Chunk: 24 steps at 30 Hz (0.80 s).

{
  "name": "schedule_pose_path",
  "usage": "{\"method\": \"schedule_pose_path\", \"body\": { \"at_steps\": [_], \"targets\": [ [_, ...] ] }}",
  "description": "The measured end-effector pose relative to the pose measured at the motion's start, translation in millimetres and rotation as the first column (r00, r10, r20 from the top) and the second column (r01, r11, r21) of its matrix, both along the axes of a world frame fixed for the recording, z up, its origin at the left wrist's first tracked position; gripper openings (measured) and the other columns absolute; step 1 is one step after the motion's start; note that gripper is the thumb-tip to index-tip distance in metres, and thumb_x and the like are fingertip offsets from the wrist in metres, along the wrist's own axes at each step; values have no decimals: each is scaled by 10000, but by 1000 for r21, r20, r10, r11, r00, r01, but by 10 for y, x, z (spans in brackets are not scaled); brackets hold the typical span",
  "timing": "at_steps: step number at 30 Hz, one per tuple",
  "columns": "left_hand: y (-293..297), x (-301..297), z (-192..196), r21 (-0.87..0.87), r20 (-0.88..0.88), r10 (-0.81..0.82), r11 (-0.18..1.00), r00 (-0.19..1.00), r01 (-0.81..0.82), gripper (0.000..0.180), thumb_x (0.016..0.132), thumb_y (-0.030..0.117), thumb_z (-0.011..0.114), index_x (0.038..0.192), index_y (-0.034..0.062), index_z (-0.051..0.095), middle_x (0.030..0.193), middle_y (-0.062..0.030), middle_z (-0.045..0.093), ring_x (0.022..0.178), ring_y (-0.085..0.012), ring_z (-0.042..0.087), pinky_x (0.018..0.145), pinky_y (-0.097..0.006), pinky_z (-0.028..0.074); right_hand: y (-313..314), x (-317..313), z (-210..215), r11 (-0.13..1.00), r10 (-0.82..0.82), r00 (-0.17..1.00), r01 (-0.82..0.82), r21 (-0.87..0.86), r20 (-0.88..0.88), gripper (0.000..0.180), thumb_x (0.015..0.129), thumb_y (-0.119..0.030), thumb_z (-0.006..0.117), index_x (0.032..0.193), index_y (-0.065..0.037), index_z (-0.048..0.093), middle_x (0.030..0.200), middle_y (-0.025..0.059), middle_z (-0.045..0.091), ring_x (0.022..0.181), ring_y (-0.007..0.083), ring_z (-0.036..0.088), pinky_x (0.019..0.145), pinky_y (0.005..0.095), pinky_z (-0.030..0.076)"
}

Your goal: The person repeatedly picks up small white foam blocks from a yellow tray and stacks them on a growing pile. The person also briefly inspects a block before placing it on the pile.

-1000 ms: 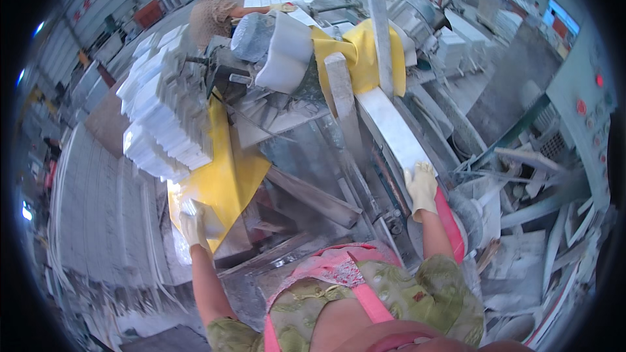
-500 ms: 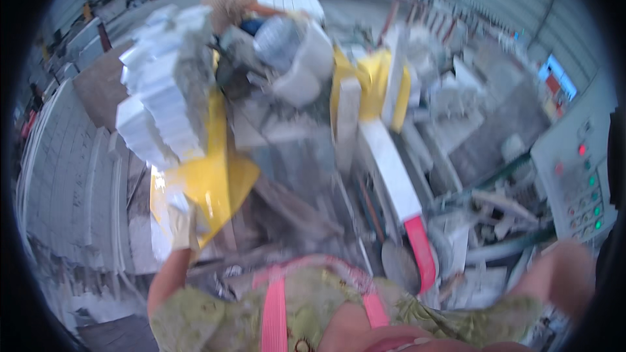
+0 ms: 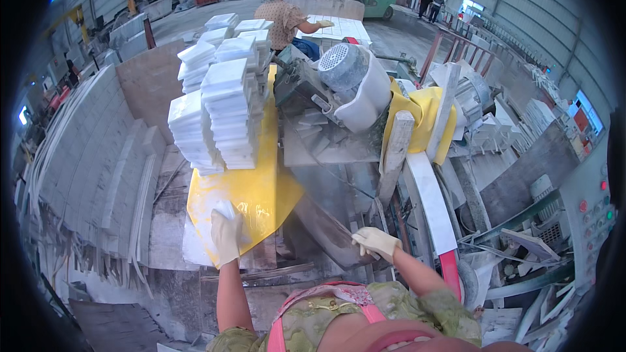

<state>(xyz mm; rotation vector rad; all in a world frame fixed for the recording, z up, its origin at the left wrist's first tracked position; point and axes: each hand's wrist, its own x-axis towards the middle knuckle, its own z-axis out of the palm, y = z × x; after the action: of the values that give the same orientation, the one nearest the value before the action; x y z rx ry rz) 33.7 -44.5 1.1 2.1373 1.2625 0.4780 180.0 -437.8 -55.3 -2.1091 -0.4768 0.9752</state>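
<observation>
My left hand (image 3: 226, 236), in a pale glove, is closed round a small white slab piece (image 3: 225, 209) at the near end of a wet yellow sheet (image 3: 251, 190). Tall stacks of thin white slabs (image 3: 228, 101) rise on that sheet just beyond it. My right hand (image 3: 378, 242), gloved too, is held out ahead of me with its fingers curled, above the end of a dark board (image 3: 332, 231). Whatever its fingers may hold is hidden. To its right runs a long white stone strip (image 3: 430, 205) with a red end piece (image 3: 450, 274).
A motor (image 3: 344, 66) with a white guard stands ahead, beside a yellow drape (image 3: 424, 114). Piled slabs (image 3: 85, 150) line the left. A control panel (image 3: 595, 215) and scrap pieces are at right. Beyond, a co-worker (image 3: 277, 19) sits before white tiles; a green forklift (image 3: 378, 0) is behind.
My view has turned, so the scene sits further right and is sharper. My right hand has come in from the far right, near the panel, to the middle. My left hand stays at the sheet.
</observation>
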Motion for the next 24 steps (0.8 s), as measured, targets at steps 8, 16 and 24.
{"method": "schedule_pose_path", "body": {
  "at_steps": [8,16,24],
  "targets": [
    [84,-27,-182,78,30,-62,995,998,60,607,758,294,740,1179,-90,531,1123,-314,635,1012,-460,654,877,-475,517,-308,-143,130,876,-370,900,421,235,-232,387,1056,-359,512,1039,-12,680,678,49,642,525,87,535,489,251,420],
    [101,19,-117,-30,0,-14,999,1000,14,674,773,378,764,1212,-75,526,1159,-325,644,1080,-465,642,928,-483,504,-461,-274,-8,892,-307,934,349,289,-182,407,1058,-381,494,1028,-36,707,672,26,668,563,76,560,549,235,446],
    [85,3,-105,44,15,-23,999,1000,22,676,769,375,751,1196,-101,531,1156,-337,637,1079,-468,641,933,-475,503,-732,-176,-30,891,-332,933,359,278,-139,419,1042,-401,523,1099,-14,674,753,79,706,614,115,615,582,258,484]
  ]
}}
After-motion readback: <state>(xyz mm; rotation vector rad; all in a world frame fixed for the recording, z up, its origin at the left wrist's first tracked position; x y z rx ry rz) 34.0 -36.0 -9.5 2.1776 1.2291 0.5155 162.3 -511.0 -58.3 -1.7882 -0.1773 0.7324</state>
